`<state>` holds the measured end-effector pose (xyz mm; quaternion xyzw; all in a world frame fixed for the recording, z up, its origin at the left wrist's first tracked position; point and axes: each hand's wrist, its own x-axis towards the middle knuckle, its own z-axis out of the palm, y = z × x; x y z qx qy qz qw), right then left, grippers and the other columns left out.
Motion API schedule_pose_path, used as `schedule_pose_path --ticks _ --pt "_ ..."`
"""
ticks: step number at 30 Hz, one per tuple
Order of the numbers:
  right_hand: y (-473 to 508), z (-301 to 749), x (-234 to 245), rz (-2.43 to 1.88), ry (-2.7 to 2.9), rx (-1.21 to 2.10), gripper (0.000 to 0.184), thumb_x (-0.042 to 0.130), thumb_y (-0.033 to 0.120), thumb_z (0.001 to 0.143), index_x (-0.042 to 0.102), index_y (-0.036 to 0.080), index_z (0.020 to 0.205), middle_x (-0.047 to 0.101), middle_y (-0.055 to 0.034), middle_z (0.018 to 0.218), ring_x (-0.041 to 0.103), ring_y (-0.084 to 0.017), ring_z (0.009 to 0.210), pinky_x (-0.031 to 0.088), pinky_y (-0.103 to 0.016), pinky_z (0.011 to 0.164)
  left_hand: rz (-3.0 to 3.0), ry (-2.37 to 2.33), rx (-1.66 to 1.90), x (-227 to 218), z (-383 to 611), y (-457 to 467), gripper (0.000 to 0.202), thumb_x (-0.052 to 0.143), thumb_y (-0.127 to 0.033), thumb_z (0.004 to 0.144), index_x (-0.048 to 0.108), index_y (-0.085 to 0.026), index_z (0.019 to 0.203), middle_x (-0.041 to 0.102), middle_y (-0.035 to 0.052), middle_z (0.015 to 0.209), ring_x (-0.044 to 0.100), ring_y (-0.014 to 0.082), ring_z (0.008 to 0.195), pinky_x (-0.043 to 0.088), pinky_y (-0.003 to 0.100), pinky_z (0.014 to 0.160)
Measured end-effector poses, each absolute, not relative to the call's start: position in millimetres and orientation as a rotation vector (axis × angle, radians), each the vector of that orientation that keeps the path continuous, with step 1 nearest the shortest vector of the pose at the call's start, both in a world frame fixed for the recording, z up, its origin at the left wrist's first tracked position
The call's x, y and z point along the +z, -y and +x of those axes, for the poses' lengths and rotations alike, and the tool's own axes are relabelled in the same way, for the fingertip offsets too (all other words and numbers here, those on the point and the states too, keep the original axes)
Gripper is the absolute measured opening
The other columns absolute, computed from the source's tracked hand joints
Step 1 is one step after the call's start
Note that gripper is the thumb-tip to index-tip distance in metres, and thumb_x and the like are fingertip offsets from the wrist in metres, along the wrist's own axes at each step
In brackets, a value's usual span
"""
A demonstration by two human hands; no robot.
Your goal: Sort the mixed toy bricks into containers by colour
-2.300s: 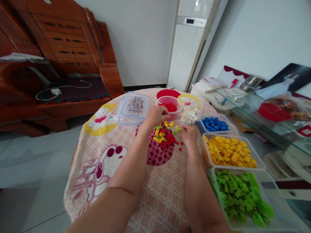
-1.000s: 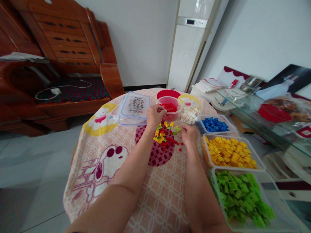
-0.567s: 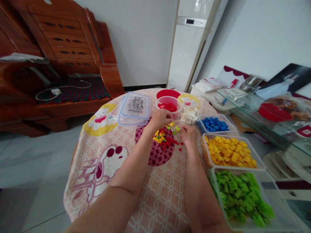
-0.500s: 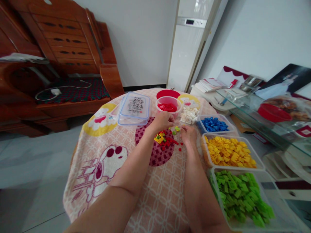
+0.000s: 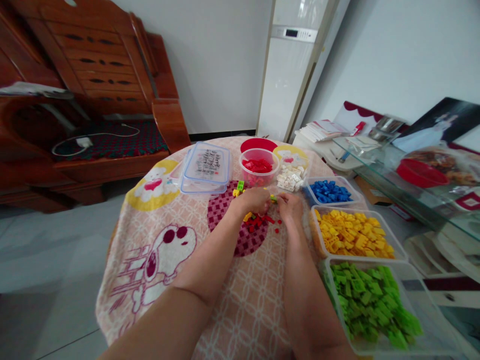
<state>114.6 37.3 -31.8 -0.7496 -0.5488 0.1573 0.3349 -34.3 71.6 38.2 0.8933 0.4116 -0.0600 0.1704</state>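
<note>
My left hand (image 5: 257, 201) is over the small pile of building blocks in the middle of the table, its fingers curled and partly hidden by its back. Beside it, my right hand (image 5: 291, 207) is closed in a pinch, the fingertips right by a green block (image 5: 273, 199). What either hand holds, if anything, is too small or hidden to make out. Loose red blocks (image 5: 256, 223) lie below my left hand, with a bit of yellow showing at its edge. Another green block (image 5: 240, 185) and a yellow one (image 5: 236, 192) sit just beyond my left wrist.
A round tub of red blocks (image 5: 258, 166) stands behind the hands, next to a heap of white blocks (image 5: 291, 177). Boxes of blue (image 5: 330, 192), yellow (image 5: 355, 234) and green blocks (image 5: 375, 300) line the right side. Stacked clear lids (image 5: 207, 167) lie at the back left.
My left hand has come down and nearer, over the pile, covering part of it. A green and a yellow block now show beyond its wrist. My right hand has barely moved.
</note>
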Motion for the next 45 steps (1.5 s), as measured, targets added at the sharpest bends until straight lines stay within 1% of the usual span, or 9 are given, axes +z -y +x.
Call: schedule_pose_path --ticks 5,11,17,23,29,34,37,42,45 --pt "-37.0 114.5 -31.6 -1.923 1.437 0.416 0.026 0.056 0.028 0.087 0.080 0.019 0.092 0.078 -0.0062 0.080 0.069 -0.021 0.072 0.048 -0.028 0.067 2.557 -1.178 -0.212 43.1 -31.0 -66.3 0.015 0.081 -0.012 0.060 0.078 -0.021 0.072 0.075 0.0057 0.072 0.072 0.0248 0.080 0.052 0.027 0.071" --pt "-36.9 114.5 -32.4 -1.936 1.424 0.410 0.026 0.056 0.029 0.087 0.080 0.021 0.092 0.077 -0.0054 0.078 0.068 -0.020 0.070 0.048 -0.028 0.067 2.549 -1.148 -0.152 38.5 -33.0 -68.2 0.013 0.081 -0.013 0.059 0.078 -0.021 0.069 0.074 0.0045 0.070 0.070 0.0226 0.075 0.048 0.026 0.064" --pt "-37.4 115.2 -31.4 -1.947 1.441 0.380 0.025 0.057 0.028 0.086 0.081 0.021 0.091 0.078 -0.0054 0.079 0.069 -0.021 0.074 0.049 -0.028 0.069 2.490 -1.089 0.063 33.5 -49.4 -82.3 0.014 0.070 -0.011 0.066 0.079 -0.020 0.071 0.074 0.0026 0.070 0.067 0.0176 0.069 0.046 0.024 0.065" --pt "-36.3 114.8 -34.2 -1.940 1.424 0.387 0.031 0.051 0.028 0.087 0.081 0.023 0.093 0.076 -0.0038 0.075 0.068 -0.021 0.070 0.049 -0.028 0.067 2.207 -1.275 0.674 38.1 -65.2 -95.7 0.017 0.063 -0.016 0.074 0.077 -0.015 0.083 0.074 0.0018 0.072 0.066 0.0147 0.070 0.048 0.022 0.067" --pt "-37.2 115.7 -37.0 -1.944 1.441 0.371 0.032 0.051 0.028 0.088 0.081 0.022 0.096 0.077 -0.0057 0.076 0.069 -0.022 0.071 0.051 -0.030 0.071 1.814 -1.507 1.227 35.7 -71.9 -104.0 0.027 0.059 -0.016 0.078 0.076 -0.013 0.100 0.077 0.0047 0.086 0.068 0.0143 0.075 0.053 0.024 0.076" --pt "-38.0 116.5 -36.3 -1.944 1.439 0.374 0.029 0.053 0.028 0.088 0.082 0.024 0.094 0.076 -0.0036 0.074 0.069 -0.021 0.071 0.051 -0.029 0.072 1.849 -1.592 1.226 33.5 -75.5 -106.2 0.037 0.058 -0.013 0.079 0.075 -0.014 0.113 0.077 0.0066 0.100 0.070 0.0173 0.090 0.052 0.027 0.090" --pt "-37.6 116.4 -35.5 -1.967 1.429 0.396 0.029 0.053 0.029 0.088 0.081 0.023 0.094 0.076 -0.0044 0.075 0.068 -0.021 0.069 0.050 -0.029 0.070 1.941 -1.596 1.184 30.8 -75.9 -107.3 0.038 0.057 -0.013 0.082 0.073 -0.014 0.116 0.075 0.0084 0.108 0.069 0.0176 0.093 0.052 0.028 0.092" --pt "-36.7 116.2 -34.9 -1.938 1.418 0.405 0.028 0.053 0.029 0.087 0.081 0.024 0.090 0.076 -0.0029 0.074 0.067 -0.020 0.069 0.048 -0.028 0.068 2.265 -1.554 1.078 24.9 -73.5 -109.8 0.023 0.057 -0.018 0.087 0.074 -0.015 0.101 0.072 0.0109 0.110 0.063 0.0235 0.106 0.045 0.037 0.104" --pt "-36.8 115.5 -32.5 -1.953 1.423 0.411 0.029 0.053 0.029 0.088 0.081 0.024 0.092 0.076 -0.0032 0.074 0.067 -0.020 0.069 0.048 -0.028 0.068 2.418 -1.527 1.001 21.9 -71.4 -111.9 0.020 0.055 -0.024 0.091 0.073 -0.015 0.095 0.072 0.0117 0.106 0.061 0.0252 0.106 0.041 0.040 0.106"
